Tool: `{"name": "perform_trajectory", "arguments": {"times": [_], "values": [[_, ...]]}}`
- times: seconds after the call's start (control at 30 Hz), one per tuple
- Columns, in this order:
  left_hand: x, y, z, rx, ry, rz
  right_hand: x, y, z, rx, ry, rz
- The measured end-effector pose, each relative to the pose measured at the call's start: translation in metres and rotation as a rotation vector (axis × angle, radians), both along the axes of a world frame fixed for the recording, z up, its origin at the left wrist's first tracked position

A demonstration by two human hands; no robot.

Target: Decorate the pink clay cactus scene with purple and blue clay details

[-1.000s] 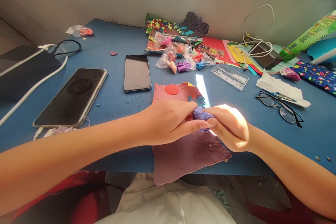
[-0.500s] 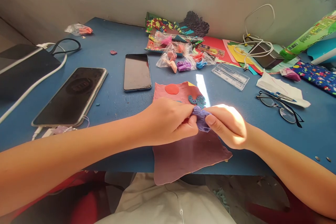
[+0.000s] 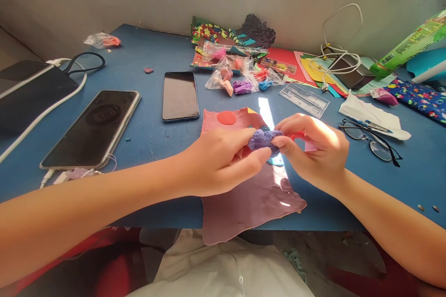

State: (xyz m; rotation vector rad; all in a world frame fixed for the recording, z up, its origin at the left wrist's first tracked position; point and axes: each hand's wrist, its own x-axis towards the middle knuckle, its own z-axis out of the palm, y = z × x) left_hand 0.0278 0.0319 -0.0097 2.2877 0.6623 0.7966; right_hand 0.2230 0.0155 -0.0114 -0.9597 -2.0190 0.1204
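A lump of purple-blue modelling clay (image 3: 265, 141) is pinched between both hands, above the pink and mauve clay sheet (image 3: 240, 213). My left hand (image 3: 230, 155) grips its left side with thumb and fingers. On its right side, my right hand (image 3: 311, 146) holds it between thumb and fingertips. The sheet bears a flat red clay disc (image 3: 226, 118) near its upper left. Blue dotted clay pieces (image 3: 276, 161) lie on the sheet, partly hidden by the hands and the lump. The sheet's lower end hangs over the desk's front edge.
Two phones (image 3: 93, 129) (image 3: 180, 96) lie to the left. Bagged clay (image 3: 244, 86) and a decorated clay panel (image 3: 223, 37) are at the back. To the right are a clear plastic piece (image 3: 304, 100), eyeglasses (image 3: 371, 141), white paper (image 3: 378, 116) and a coiled cable (image 3: 337, 62).
The clay lump has been turned and shows wider and rounder. My right hand has lifted and opened out its curled fingers; my left thumb has stretched forward along the lump.
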Motion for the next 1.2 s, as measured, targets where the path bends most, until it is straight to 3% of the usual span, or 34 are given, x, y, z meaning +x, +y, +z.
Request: {"name": "perform_trajectory", "arguments": {"times": [0.1, 0.17, 0.3, 0.57, 0.93, 1.2], "values": [[0.001, -0.001, -0.001, 0.025, 0.025, 0.073, -0.002, -0.002, -0.001, 0.009, 0.096, -0.078], [0.002, -0.001, -0.002, 0.054, 0.022, 0.094, -0.002, -0.004, -0.001, 0.037, 0.036, -0.109], [0.001, 0.0, -0.001, 0.072, -0.008, 0.08, -0.002, -0.005, -0.002, 0.039, -0.064, 0.073], [-0.002, 0.001, -0.005, 0.052, -0.019, -0.055, -0.002, -0.004, 0.006, -0.35, 0.058, 0.22], [0.002, -0.003, -0.007, -0.002, 0.039, 0.053, -0.003, -0.008, 0.006, -0.2, -0.089, 0.109], [-0.001, 0.003, 0.001, 0.071, -0.08, -0.035, 0.003, -0.008, 0.01, -0.563, 0.201, 0.345]]}}
